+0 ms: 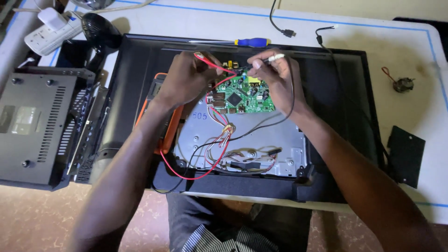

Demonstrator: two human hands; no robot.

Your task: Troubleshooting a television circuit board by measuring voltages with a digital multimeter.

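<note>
Forearms reach over the open monitor (pixel 140 116); left hand (pixel 186 79) pinches the red probe (pixel 212 63), right hand (pixel 277 77) pinches the black probe (pixel 275 57), both tips at the green board (pixel 245 95)

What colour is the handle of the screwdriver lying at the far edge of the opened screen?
The screwdriver handle is blue with yellow, clearest in the head view.

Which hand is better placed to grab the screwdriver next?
Probably the right hand: it sits just below the blue-and-yellow screwdriver, though it holds a probe. The left hand is farther off and also holds one.
</note>
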